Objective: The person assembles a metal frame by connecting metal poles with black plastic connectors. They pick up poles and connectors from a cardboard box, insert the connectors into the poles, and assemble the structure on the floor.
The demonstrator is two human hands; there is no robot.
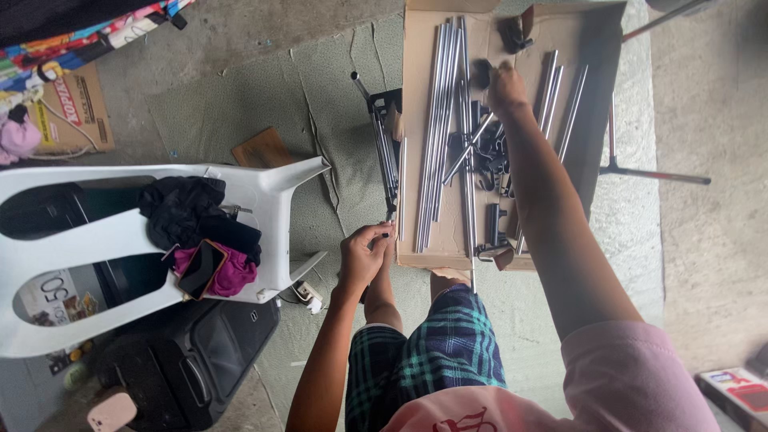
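A folded metal frame point(386, 152), dark and made of thin rods, lies on the grey floor covering just left of a flattened cardboard sheet point(416, 48). Its near end is pinched by the left hand point(364, 254), whose fingers are curled closed around the tip of the rods. The right hand point(506, 86) is stretched far out over the cardboard, with its fingers closed on a small dark fitting point(482, 72) at the far part of the sheet.

On the cardboard a bundle of long silver tubes point(440, 128) is laid lengthwise along the left side, and a few shorter silver tubes point(560, 96) are seen on the right side. Between them a heap of black connectors point(490, 156) is gathered, partly hidden under the right forearm. Another dark part point(516, 32) rests near the far edge of the sheet.

To the left a white plastic chair point(96, 240) is seen, with dark and pink clothing point(204, 232) and a phone point(202, 269) piled on it. A black suitcase point(192, 360) stands near the chair, on the near side. On the right, well apart from the hands, a thin stand with dark legs point(640, 172) lies on the bare concrete.
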